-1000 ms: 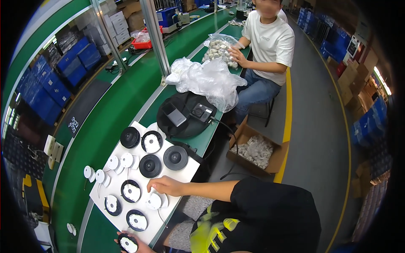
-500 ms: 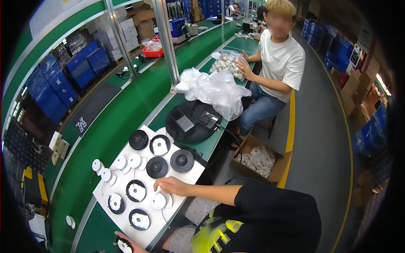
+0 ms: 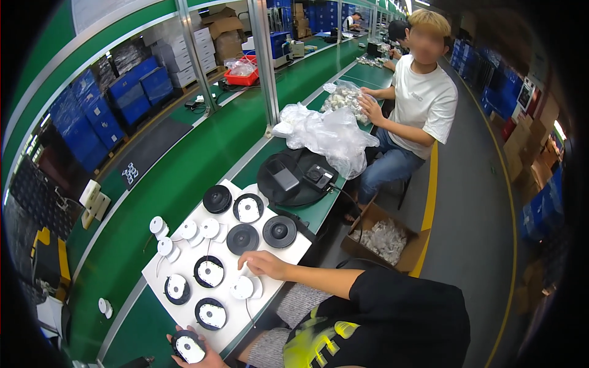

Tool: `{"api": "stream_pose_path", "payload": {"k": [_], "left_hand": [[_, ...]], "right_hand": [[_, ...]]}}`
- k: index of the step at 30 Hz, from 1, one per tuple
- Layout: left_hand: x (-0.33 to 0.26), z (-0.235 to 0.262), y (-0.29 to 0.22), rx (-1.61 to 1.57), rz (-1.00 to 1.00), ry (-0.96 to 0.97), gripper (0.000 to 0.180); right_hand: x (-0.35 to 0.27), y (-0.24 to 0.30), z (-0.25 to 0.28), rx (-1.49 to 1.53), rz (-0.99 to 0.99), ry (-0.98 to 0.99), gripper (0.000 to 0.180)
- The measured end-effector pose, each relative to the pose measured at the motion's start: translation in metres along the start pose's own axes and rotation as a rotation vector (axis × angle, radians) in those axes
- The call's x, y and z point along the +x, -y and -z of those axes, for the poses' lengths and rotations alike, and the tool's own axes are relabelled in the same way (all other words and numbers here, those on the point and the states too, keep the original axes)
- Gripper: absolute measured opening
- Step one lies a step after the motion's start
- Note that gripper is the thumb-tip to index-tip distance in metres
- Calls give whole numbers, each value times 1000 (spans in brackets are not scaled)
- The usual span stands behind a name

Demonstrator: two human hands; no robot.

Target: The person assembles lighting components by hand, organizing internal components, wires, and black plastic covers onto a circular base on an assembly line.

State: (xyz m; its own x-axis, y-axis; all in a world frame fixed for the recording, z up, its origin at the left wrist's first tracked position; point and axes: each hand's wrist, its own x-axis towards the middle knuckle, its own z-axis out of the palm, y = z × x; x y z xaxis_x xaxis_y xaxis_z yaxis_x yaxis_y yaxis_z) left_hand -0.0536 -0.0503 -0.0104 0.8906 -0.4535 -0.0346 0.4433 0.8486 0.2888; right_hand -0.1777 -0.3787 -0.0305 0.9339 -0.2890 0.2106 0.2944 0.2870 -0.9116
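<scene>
Small grey lettering crosses the chest of a white shirt (image 3: 424,105). Large yellow print on a black shirt (image 3: 392,316) is too folded and blurred to read. Pale marks on the blue boxes (image 3: 98,119) at left are too small to make out.

Left fingers (image 3: 170,338) around a white-faced black disc (image 3: 189,348), right fingers (image 3: 248,257) near a white cylinder (image 3: 243,287)

Green bench (image 3: 142,328): white board (image 3: 236,313), black pouch (image 3: 267,190), clear plastic bags (image 3: 325,135)
White board: black discs (image 3: 242,240), white caps (image 3: 242,288)
Grey floor (image 3: 466,214): cardboard box (image 3: 416,250)
</scene>
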Motion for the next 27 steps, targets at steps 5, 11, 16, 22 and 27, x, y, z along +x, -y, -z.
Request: {"api": "stream_pose_path", "payload": {"k": [5, 11, 16, 22, 27], "left_hand": [[2, 33, -1, 173, -155, -31, 64], [-2, 39, 1, 49, -146, 8, 54], [-9, 45, -8, 87, -156, 58, 56], [7, 36, 9, 28, -155, -89, 58], [-4, 26, 8, 212, -247, -162, 59]], "right_hand": [[0, 1, -3, -18, -12, -10, 39], [0, 0, 1, -26, -24, -16, 41], [3, -11, -4, -97, -53, -90, 39], [-3, -12, 14, -240, 46, -141, 53], [1, -9, -2, -240, -27, -108, 52]]}}
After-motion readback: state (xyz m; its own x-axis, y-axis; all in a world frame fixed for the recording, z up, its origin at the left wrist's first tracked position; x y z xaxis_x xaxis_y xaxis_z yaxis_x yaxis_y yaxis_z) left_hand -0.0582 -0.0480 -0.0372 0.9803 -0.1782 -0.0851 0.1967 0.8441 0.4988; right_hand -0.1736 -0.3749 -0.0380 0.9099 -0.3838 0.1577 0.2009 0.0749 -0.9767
